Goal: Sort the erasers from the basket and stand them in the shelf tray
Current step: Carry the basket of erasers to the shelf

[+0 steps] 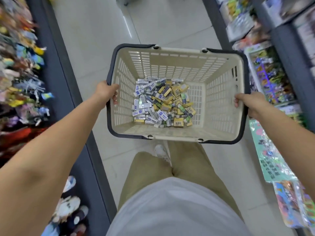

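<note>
I carry a cream plastic basket (pixel 221 92) with dark folded handles in front of me above the aisle floor. My left hand (pixel 106 91) grips its left rim, fingers curled over the edge. My right hand (pixel 247 103) grips the right rim the same way. On the basket's bottom lies a loose pile of wrapped erasers (pixel 162 103): white-and-blue ones mostly to the left, yellow ones mostly to the right. No shelf tray can be made out.
A dark shelf unit (pixel 56 68) with blurred colourful goods runs along the left. Another shelf (pixel 279 48) with packaged toys and booklets lines the right. A pale tiled aisle floor (pixel 102 31) stretches ahead between them. My legs and a white shoe show below the basket.
</note>
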The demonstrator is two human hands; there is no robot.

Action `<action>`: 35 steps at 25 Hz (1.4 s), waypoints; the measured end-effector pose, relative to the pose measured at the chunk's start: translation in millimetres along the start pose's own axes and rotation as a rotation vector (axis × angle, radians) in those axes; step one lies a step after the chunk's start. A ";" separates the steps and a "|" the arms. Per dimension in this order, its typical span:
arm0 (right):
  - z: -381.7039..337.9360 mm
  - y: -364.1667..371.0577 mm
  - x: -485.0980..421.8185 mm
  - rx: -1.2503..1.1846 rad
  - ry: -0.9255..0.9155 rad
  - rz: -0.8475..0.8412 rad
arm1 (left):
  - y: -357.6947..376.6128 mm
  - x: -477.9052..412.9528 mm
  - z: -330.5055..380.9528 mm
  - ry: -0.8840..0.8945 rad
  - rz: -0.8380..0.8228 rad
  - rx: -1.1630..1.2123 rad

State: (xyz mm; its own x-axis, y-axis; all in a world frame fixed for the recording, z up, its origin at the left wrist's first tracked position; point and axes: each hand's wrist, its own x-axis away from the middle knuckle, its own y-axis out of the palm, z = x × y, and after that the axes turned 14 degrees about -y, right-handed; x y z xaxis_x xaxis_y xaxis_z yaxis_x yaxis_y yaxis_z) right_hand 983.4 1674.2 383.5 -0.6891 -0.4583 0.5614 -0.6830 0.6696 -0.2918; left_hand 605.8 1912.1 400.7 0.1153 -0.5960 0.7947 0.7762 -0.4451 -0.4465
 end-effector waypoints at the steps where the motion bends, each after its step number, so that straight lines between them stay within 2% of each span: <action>1: -17.5 12.6 -22.1 -0.015 0.006 -0.001 | -2.3 -18.4 24.7 0.003 0.002 -0.004; 6: -108.0 69.3 -143.9 0.012 0.026 -0.025 | -5.0 -107.2 151.7 -0.027 0.012 0.010; 12: -221.1 122.7 -264.3 0.091 0.032 0.023 | -24.6 -191.8 302.8 -0.013 -0.005 -0.003; 19: -321.3 221.4 -383.1 0.037 0.114 0.159 | -58.3 -332.5 493.5 0.035 -0.074 -0.095; 23: -384.7 268.1 -425.0 -0.063 0.136 0.231 | -85.0 -384.3 602.3 0.084 -0.082 -0.163; 28: -443.2 295.7 -489.3 -0.122 0.164 0.296 | -86.3 -437.5 729.3 0.135 -0.104 -0.253; 35: -496.7 309.6 -617.9 -0.143 0.239 0.362 | -39.7 -510.8 902.7 0.194 -0.193 -0.378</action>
State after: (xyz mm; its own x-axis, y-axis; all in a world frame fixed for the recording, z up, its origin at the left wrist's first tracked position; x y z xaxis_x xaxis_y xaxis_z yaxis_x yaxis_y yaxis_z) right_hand 1318.1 2455.0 331.0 -0.7908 -0.0433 0.6106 -0.3564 0.8435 -0.4018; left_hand 1075.7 2837.5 383.7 -0.1554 -0.5761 0.8025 0.4874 -0.7513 -0.4450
